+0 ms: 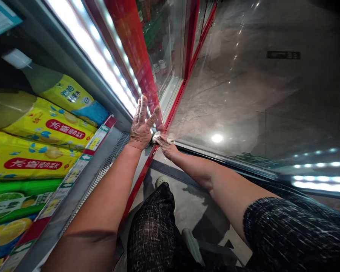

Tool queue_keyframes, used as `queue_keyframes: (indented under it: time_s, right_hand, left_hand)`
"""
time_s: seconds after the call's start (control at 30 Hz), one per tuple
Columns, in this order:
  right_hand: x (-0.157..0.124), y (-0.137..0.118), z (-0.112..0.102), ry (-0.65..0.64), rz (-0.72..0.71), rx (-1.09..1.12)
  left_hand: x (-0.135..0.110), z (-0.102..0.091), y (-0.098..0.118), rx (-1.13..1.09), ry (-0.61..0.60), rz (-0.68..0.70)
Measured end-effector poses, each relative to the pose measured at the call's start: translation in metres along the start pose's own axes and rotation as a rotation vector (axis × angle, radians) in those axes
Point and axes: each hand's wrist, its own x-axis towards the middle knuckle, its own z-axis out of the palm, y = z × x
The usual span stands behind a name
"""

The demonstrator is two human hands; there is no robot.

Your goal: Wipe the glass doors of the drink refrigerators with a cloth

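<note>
- Head view: bottles [56, 128] with yellow labels are lining the left side, green and blue labels showing below them; all are slanting in frame.
- Price rail [94, 142] is running diagonally along the bottles' near ends.
- Light strip [98, 49] is glowing beyond the shelf, slanting down toward the hands.
- Left hand [143, 126] is spreading its fingers over the strip's lower end, not visibly gripping anything; its palm is facing away, so I cannot tell what lies beneath.
- Cloth [156, 136], pale and bunched, is sitting at the lower corner by the red frame, just beside the left hand, poking out around the right fingers.
- Right hand [168, 146] is grasping the cloth, fingers pointing toward the left hand.
- Door [204, 152], glazed, is extending rightward from that corner, reflecting lights at far right.
- Sleeve [294, 230], dark and flecked, is covering the right upper arm.
</note>
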Motion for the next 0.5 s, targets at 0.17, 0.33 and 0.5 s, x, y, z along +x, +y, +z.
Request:
queue_keyframes:
  time_s: [0.17,0.33,0.5]
  right_hand:
    - [0.008,-0.004,-0.009,0.026,0.061,0.000]
    - [0.023,-0.004,-0.012,0.021,0.073,0.074]
    - [0.022,-0.007,-0.019,0.029,0.096,0.169]
  left_hand:
    - [-0.010,0.001,-0.005,0.058,0.002,0.064]
    - [-0.022,0.017,-0.017,0.125,-0.026,-0.002]
    - [-0.028,0.019,-0.026,0.149,-0.040,0.046]
